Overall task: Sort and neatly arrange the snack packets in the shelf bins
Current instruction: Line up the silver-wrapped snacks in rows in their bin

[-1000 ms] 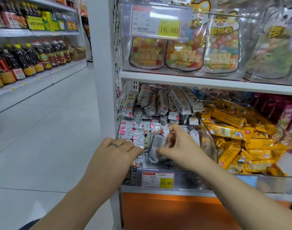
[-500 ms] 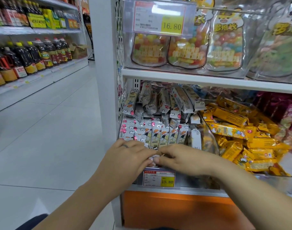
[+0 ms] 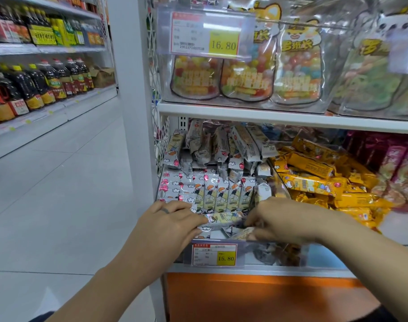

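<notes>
packet [image 3: 224, 217], a slim silver foil stick with a cartoon print, lies crosswise at the front of the left bin [image 3: 160, 182], just ahead of a row [image 3: 221, 197] of like sticks standing side by side. behind the row more of them lean in a loose heap.

the left hand [image 3: 168, 226] lies fairly flat, its fingers nearly straight with their tips pressing the packet's left end; the thumb is hidden. the right hand [image 3: 284, 219] has its fingers curled in at the packet's right end and seems to pinch it there, though blur hides the exact contact. something tan shows under that hand; what it is cannot be told.

such a packet is likely light and a little stiff along its length, with slick, crinkly foil that slides easily against its neighbours. the crimped end seals give the surest hold; squeezing the middle could crush whatever is inside. to join the row it would need turning upright and slotting in by an end, with care not to topple the sticks beside it.

yellow packets [image 3: 314, 182] fill the next bin to the right, apart from this one. a price tag [image 3: 214, 254] hangs on the bin's front.
</notes>
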`<state>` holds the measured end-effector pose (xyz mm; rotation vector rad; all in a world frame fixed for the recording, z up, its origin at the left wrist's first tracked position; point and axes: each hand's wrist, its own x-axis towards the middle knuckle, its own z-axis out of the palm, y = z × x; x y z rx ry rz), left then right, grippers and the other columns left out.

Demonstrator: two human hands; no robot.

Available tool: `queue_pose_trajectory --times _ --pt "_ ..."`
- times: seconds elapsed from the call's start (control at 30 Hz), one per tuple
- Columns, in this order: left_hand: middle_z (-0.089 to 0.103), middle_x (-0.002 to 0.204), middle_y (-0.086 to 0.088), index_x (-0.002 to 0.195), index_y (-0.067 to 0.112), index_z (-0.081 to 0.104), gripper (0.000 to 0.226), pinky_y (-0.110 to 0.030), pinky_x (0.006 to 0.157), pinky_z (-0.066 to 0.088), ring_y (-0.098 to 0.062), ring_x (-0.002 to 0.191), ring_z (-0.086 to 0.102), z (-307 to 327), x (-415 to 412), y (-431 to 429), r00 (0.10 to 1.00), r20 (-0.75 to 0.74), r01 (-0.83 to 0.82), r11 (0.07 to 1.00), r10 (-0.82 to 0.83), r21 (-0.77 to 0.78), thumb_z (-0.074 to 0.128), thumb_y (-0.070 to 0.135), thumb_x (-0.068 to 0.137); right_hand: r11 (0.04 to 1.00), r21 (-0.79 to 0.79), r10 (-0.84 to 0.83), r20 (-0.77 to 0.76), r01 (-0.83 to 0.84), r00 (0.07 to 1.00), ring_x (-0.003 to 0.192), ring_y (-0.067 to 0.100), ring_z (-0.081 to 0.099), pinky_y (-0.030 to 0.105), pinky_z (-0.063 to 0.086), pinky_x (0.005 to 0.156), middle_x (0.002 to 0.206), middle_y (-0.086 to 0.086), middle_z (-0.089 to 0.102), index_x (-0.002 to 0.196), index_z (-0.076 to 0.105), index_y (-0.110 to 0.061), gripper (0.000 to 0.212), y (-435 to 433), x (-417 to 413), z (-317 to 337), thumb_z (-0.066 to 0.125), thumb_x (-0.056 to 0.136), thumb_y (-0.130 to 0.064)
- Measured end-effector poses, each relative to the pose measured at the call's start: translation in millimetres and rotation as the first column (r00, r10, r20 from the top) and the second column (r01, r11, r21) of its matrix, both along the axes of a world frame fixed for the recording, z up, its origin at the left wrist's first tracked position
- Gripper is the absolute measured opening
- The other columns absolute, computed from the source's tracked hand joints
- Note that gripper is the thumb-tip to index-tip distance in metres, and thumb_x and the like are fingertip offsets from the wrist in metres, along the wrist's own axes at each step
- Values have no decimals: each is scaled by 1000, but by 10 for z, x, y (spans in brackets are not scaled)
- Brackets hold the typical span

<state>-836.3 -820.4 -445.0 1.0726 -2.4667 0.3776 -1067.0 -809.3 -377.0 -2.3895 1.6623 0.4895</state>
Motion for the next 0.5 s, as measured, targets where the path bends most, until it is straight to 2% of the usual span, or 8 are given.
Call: queue_pose_trajectory --times 0.13,0.23,0.3,0.4,0.5 --pt "71 82 18 91 34 72 36 -24 76 29 -9 88 66 7 2 -9 1000 4 2 1000 -2 8 37 40 83 1000 16 -15 178 12 984 96 13 60 34 48 88 110 -4 66 116 64 -23 35 -13 16 -8 56 89 -45" --pt "71 81 18 90 34 73 37 -24 75 29 -9 87 67 5 -5 -19 1000 8 -4 1000 4 5 37 40 83 996 -41 -60 320 77 945 87 7 61 19 49 75 101 -7 65 113 64 -25 31 -8 -17 18 67 84 -34" --pt "71 81 17 89 34 73 37 -24 75 30 -10 87 67 6 -5 -18 1000 9 -5 1000 5 6 37 40 83 990 -66 -86 407 123 910 79 2 60 9 44 62 89 -12 62 109 66 -26 29 20 -49 68 72 81 -27" --pt "71 81 18 90 34 72 36 -24 75 29 -10 88 66 9 3 -15 1000 9 -1 1000 1 10 37 41 83 982 -111 -83 482 155 872 78 -7 58 5 42 60 85 -16 60 100 67 -29 25 129 -77 122 74 79 -19" --pt "70 80 18 89 34 72 36 -24 75 30 -10 87 67 7 4 -17 1000 4 5 1000 -5 3 38 41 83 976 -162 -51 492 149 869 76 -23 49 1 37 63 84 -29 53 105 65 -31 27 295 -73 85 70 83 -17"
